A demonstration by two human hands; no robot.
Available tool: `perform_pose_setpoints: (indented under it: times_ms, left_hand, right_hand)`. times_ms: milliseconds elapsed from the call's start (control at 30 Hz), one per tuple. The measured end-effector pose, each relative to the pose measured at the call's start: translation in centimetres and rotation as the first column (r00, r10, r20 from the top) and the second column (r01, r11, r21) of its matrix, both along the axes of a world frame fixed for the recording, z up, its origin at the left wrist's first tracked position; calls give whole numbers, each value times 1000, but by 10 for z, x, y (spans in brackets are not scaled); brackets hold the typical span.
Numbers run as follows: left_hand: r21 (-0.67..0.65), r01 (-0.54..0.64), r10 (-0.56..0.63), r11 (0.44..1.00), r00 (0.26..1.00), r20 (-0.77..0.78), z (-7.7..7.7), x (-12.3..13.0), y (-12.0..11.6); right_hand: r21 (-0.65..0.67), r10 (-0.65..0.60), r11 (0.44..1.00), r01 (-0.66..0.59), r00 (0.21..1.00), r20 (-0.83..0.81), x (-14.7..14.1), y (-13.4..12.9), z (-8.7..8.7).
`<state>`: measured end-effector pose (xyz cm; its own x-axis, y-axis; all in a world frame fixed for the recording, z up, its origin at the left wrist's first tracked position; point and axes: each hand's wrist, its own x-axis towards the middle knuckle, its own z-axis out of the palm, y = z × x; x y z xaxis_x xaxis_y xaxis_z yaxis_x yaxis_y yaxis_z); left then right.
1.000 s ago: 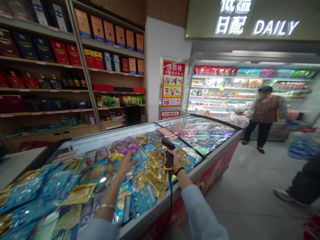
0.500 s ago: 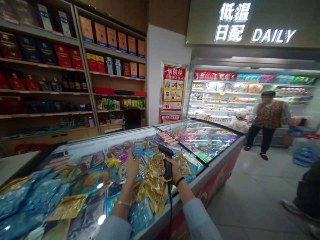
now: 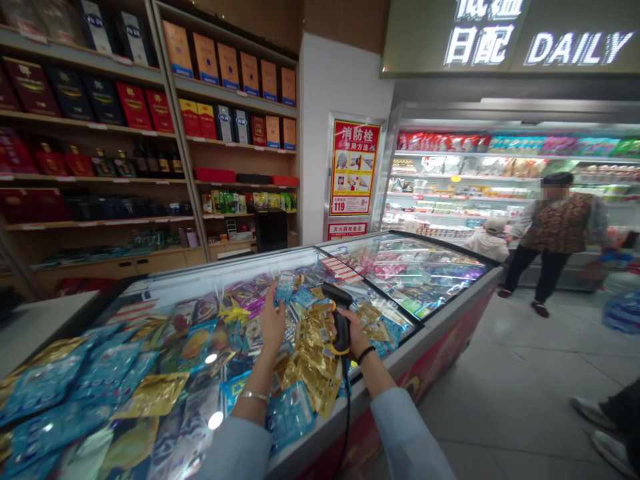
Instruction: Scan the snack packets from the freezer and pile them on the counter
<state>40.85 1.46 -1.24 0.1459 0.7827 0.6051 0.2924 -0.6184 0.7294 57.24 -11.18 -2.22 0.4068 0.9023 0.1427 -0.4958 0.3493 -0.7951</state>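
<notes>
My right hand (image 3: pixel 350 331) is shut around the grip of a black handheld barcode scanner (image 3: pixel 340 313), which has a yellow ring at its base and a black cord (image 3: pixel 347 413) hanging down past the freezer's edge. My left hand (image 3: pixel 273 321) is raised and pinches a small blue packet (image 3: pixel 285 288) at its fingertips. Both hands are above a chest freezer (image 3: pixel 400 353) heaped with foil snack packets. Gold packets (image 3: pixel 311 363) lie directly beneath the scanner, and blue packets (image 3: pixel 107 367) spread to the left.
Wooden shelves (image 3: pixel 100 180) of boxed goods and bottles line the left wall. A lit chilled display (image 3: pixel 500 187) stands at the back right, with a person in a patterned vest (image 3: pixel 557 223) and a person in a cap (image 3: pixel 490 241) before it. Feet (image 3: pixel 600 427) show at the lower right.
My left hand has risen from the packets and now holds a small blue packet up at its fingertips. The scanner stays in my right hand, and the view has shifted slightly.
</notes>
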Motion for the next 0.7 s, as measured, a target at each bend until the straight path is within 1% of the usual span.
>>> perform_pose_setpoints:
  times_ms: [100, 200, 300, 500, 700]
  left_hand:
    - [19, 21, -22, 1000, 998, 55, 0, 0, 0]
    - [41, 23, -26, 999, 997, 71, 0, 0, 1]
    - [58, -7, 2, 998, 997, 73, -2, 0, 2]
    - [85, -36, 34, 996, 999, 28, -1, 0, 1]
    - [50, -80, 78, 996, 996, 32, -3, 1, 3]
  right_hand:
    - [15, 2, 1000, -2, 1000, 18, 0, 0, 0]
    - [29, 4, 1000, -5, 1000, 27, 1, 1, -1]
    - [61, 35, 997, -37, 999, 32, 1, 1, -2]
    - [114, 87, 989, -92, 995, 54, 1, -2, 1]
    - [126, 107, 986, -112, 993, 47, -2, -4, 2]
